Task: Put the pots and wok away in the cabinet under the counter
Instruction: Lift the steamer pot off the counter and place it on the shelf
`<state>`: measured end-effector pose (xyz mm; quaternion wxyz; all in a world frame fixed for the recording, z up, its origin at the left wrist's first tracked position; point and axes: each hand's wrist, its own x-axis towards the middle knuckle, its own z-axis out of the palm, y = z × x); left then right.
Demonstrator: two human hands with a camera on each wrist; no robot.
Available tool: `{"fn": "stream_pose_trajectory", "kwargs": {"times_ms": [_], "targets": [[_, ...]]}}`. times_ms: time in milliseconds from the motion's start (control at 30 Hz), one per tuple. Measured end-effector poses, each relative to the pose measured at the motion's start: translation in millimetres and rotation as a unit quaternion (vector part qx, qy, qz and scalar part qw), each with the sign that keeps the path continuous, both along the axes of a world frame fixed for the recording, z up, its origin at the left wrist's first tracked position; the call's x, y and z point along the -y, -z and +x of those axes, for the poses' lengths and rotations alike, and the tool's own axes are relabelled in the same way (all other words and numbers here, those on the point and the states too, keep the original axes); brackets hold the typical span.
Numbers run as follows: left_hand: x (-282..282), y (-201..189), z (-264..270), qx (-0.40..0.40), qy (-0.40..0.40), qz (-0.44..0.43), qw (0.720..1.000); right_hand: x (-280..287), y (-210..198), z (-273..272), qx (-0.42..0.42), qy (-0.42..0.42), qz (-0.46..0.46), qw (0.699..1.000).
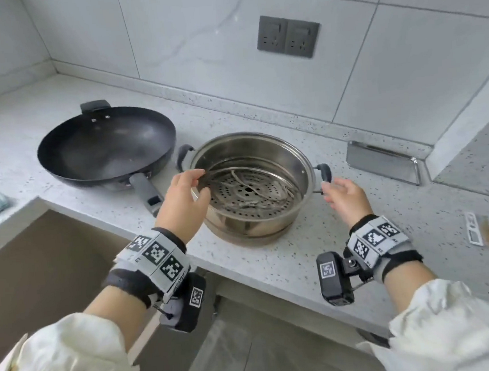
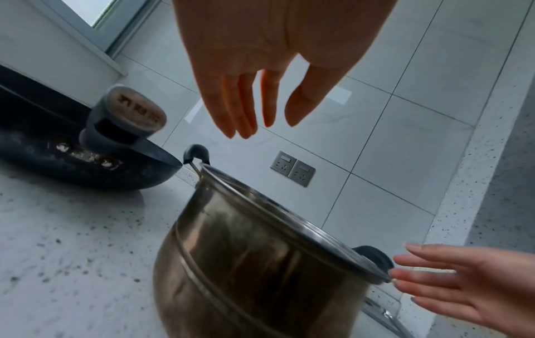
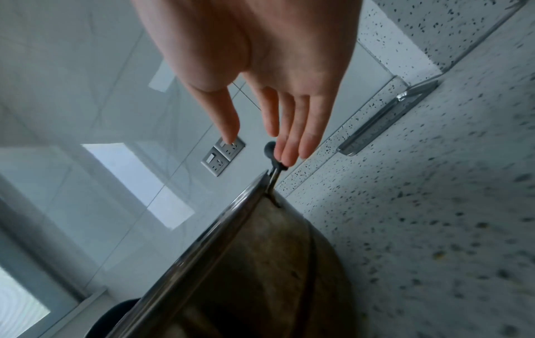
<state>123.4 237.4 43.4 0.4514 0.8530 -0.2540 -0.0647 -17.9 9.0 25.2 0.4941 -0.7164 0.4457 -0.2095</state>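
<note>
Speckled counter (image 1: 273,265): left hand (image 1: 180,202), right hand (image 1: 346,197) flank steel pot (image 1: 257,213), fingers straight, holding nothing.

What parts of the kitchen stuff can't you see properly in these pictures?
- Cabinet under the counter: head view, hidden below the counter edge and behind the arms.
- Pot bottom: head view, covered by the holed steamer tray.
- Wok inside: left wrist view, cut by the edge.
- Left hand fingertips: head view, can't tell if they touch the pot rim.
- Right hand: right wrist view, fingers hide most of the pot handle.
</note>
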Motion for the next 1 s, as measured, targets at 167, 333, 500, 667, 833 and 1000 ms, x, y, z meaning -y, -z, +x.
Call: {"fn": "stream_pose_trajectory", "kwargs": {"times_ms": [167, 333, 500, 667, 833, 1000], "targets": [[4.1, 10.1, 29.4, -0.039, 0.013, 0.041, 0.998, 14.6, 5.7, 38.1, -0.074, 0.12, -0.062, 0.988], [23.2, 14.1, 45.0, -0.072, 0.024, 0.042, 0.996, 24.6, 22.1, 38.5, -0.057, 0.089, -0.063, 0.992], [39.0, 21.7, 47.7, -0.098, 0.005, 0.034, 0.995, 32.7, 23.6, 6.7, -0.046, 0.063, -0.045, 0.996], [49.1, 28.6, 42.1, -0.09, 0.029, 0.035, 0.995, 42.9, 15.0, -38.2, -0.044, 0.051, -0.032, 0.997], [59.0, 26.9, 28.4, -0.067, 0.057, 0.073, 0.993, 48.5, 11.9, -77.5, -0.035, 0.063, -0.02, 0.997], [70.9, 25.5, 5.7, -0.067, 0.085, 0.116, 0.987, 51.6, 10.8, -122.3, -0.021, 0.084, -0.02, 0.996]]}}
